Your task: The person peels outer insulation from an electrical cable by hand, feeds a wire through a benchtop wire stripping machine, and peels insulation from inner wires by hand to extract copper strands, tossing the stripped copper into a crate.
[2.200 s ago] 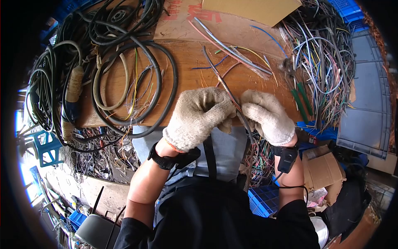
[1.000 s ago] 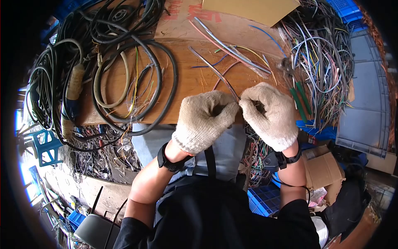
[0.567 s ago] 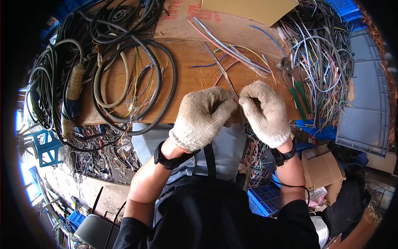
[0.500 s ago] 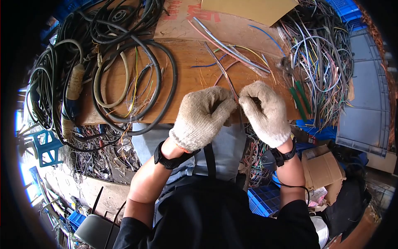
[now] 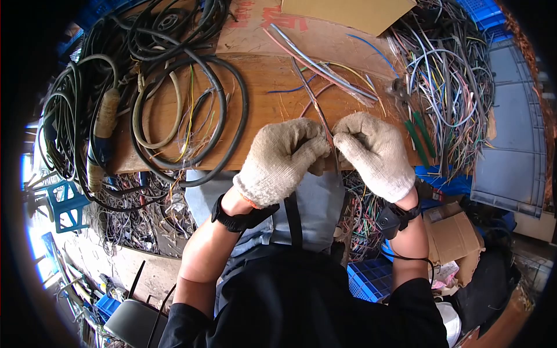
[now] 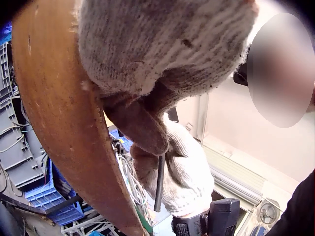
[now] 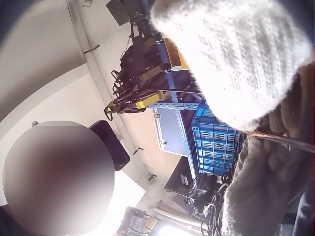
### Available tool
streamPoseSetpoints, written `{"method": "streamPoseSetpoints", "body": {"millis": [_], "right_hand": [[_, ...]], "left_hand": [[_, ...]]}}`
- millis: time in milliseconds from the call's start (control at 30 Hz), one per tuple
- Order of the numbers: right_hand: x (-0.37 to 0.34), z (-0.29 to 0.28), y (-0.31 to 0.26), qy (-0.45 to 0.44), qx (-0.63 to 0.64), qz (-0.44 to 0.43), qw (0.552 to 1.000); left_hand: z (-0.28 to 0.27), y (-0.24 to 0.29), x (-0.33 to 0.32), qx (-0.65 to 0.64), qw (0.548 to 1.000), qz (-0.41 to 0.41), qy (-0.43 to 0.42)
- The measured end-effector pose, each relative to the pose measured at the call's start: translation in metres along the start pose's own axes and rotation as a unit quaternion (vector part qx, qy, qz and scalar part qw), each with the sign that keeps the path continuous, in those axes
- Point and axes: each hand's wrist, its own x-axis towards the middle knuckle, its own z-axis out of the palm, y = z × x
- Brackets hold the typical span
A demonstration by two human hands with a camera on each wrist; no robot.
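Both hands wear knitted work gloves and meet at the front edge of the wooden table point(image 5: 261, 107). A thin dark cable point(image 5: 315, 100) runs between them, its sheath split and reddish-brown showing inside. My left hand point(image 5: 284, 156) pinches the cable between thumb and fingers. My right hand point(image 5: 374, 153) pinches at the split part from the other side, fingertips close to the left ones. In the left wrist view the cable's black lower end point(image 6: 159, 189) hangs below the fingers. In the right wrist view the split cable point(image 7: 280, 139) shows between the two gloves.
Loose red and grey wires point(image 5: 325, 72) lie beyond the hands. Green-handled pliers point(image 5: 419, 136) rest at the right, beside a heap of stripped wires point(image 5: 449, 87). Thick black cable coils point(image 5: 223, 124) fill the left side. A cardboard box point(image 5: 348, 14) stands at the back.
The cable's far end swung left, then back to the right. Its lower end, which earlier hung longer below the hands, shows shorter now. My hands shifted slightly and still grip the cable.
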Motion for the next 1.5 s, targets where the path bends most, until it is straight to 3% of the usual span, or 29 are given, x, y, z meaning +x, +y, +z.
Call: {"method": "streamPoseSetpoints", "body": {"millis": [100,367,433,700,800,867,1067,1233,1400,1500], "right_hand": [[0.000,0.002,-0.001,0.010,-0.047,-0.046,0.998],[0.000,0.004,0.004,0.002,0.109,0.009,0.994],[0.000,0.004,0.003,-0.003,0.125,0.017,0.992],[0.000,0.003,0.006,-0.008,0.151,0.033,0.988],[-0.002,0.004,0.005,0.014,0.094,0.013,0.995],[-0.003,0.007,0.005,0.058,-0.014,-0.056,0.997],[-0.011,0.010,-0.011,0.072,-0.074,-0.038,0.994],[-0.006,0.003,-0.012,0.055,-0.131,-0.044,0.989],[-0.002,-0.001,-0.016,0.030,-0.170,-0.055,0.983],[0.002,-0.003,-0.012,-0.002,-0.067,0.011,0.998]], "left_hand": [[-0.001,-0.002,0.000,-0.031,0.999,-0.003,-0.006],[-0.005,0.005,-0.001,-0.019,1.000,-0.009,-0.013],[-0.004,0.011,-0.002,-0.012,0.999,-0.035,-0.007],[0.000,-0.003,0.000,-0.045,0.999,-0.011,0.009],[0.005,-0.005,0.000,-0.047,0.998,0.011,0.031],[0.009,-0.006,-0.001,-0.046,0.998,0.013,0.045],[0.014,-0.005,-0.003,0.103,0.989,0.048,0.092],[0.018,-0.014,-0.001,0.176,0.968,0.134,0.116],[0.012,-0.006,-0.002,0.162,0.981,0.086,0.070],[0.008,-0.002,-0.001,0.108,0.993,0.035,0.042]]}}
